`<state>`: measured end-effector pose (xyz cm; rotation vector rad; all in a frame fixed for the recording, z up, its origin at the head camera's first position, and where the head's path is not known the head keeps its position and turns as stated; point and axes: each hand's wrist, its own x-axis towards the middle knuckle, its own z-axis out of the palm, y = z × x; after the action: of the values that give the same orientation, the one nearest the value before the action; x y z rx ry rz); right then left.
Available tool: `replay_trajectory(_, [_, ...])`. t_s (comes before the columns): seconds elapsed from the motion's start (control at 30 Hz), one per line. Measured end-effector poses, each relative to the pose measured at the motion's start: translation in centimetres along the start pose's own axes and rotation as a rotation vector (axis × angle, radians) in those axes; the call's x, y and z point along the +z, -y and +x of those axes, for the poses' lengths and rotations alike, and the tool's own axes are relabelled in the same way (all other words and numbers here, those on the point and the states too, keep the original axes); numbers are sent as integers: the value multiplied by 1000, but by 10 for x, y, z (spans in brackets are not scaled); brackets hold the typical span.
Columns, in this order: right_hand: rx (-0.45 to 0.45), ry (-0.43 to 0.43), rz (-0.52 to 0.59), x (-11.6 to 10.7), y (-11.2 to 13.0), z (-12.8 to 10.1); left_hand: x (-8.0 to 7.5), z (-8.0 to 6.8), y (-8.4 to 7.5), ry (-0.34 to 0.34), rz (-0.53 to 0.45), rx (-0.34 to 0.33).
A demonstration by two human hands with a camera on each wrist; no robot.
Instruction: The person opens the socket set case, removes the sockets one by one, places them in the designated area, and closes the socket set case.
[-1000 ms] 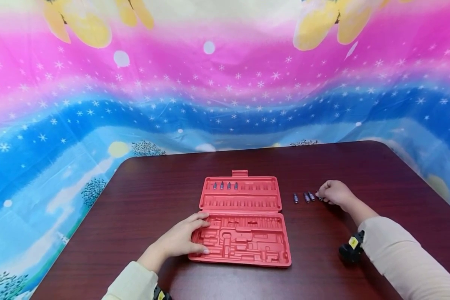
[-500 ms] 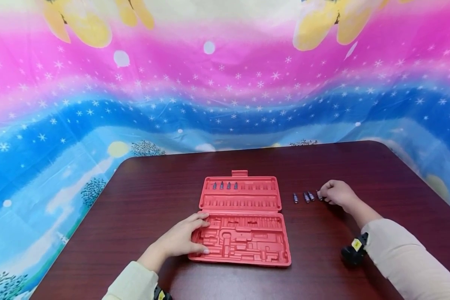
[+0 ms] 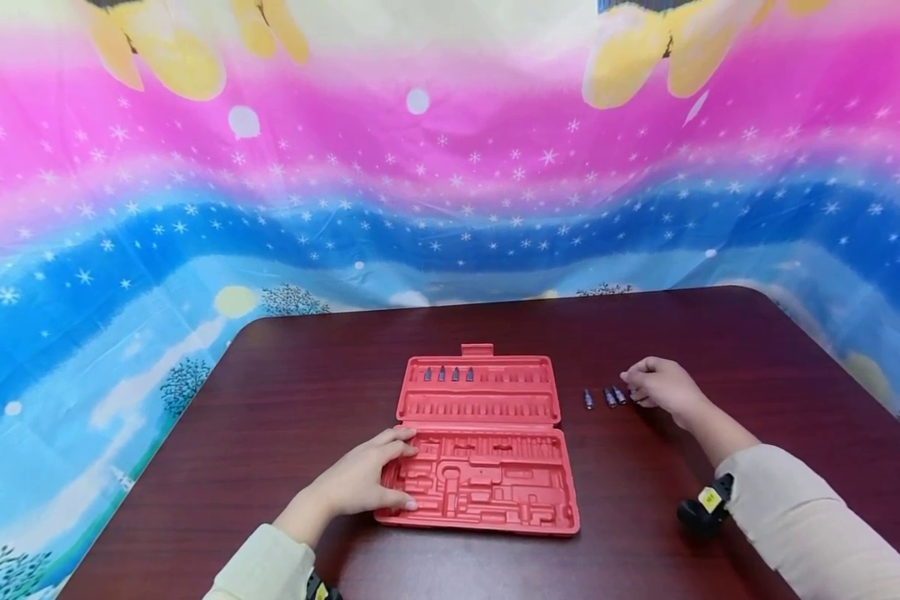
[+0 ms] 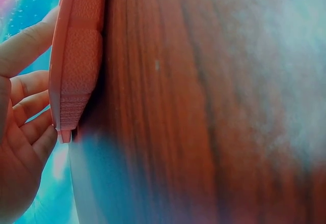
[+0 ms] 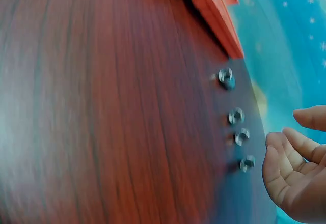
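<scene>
- Case: open red moulded-plastic case (image 3: 476, 527), laid flat on the dark reddish-brown wood-grain tabletop (image 3: 307, 400); lid (image 3: 480, 395) folded back, away from the person.
- Seated bits: four dark metal bits (image 3: 456, 375), placed at the left of the lid's far row of slots.
- Loose bits: four short dark metal bits with hollow round ends (image 3: 610, 397), lined up on the tabletop to the right of the case.
- Left hand (image 3: 356, 479): spread across the case's left edge, fingers extended; case touched, nothing clasped.
- Right hand (image 3: 663, 387): held beside the rightmost loose bit (image 5: 247, 163); thumb and fingers parted, nothing seen between them. Contact cannot be told.
- Change: compared with half a second earlier, the right hand is shifted slightly leftward; the rightmost loose bit is more covered in the head view. The lid's four are unaltered.
- Bearing on the work, as judged: no loose bit is yet taken up; the count stands at four seated, four outside.
</scene>
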<state>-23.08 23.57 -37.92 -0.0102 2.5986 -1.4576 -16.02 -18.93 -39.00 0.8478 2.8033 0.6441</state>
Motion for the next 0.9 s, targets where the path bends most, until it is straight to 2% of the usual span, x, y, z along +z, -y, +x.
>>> replay_trajectory(0.57, [-43, 56, 175, 45, 40, 8, 1, -1, 1, -17, -4, 13])
replay_trajectory(0.9, [-36, 110, 232, 72, 58, 20, 0, 0, -1, -29, -1, 21])
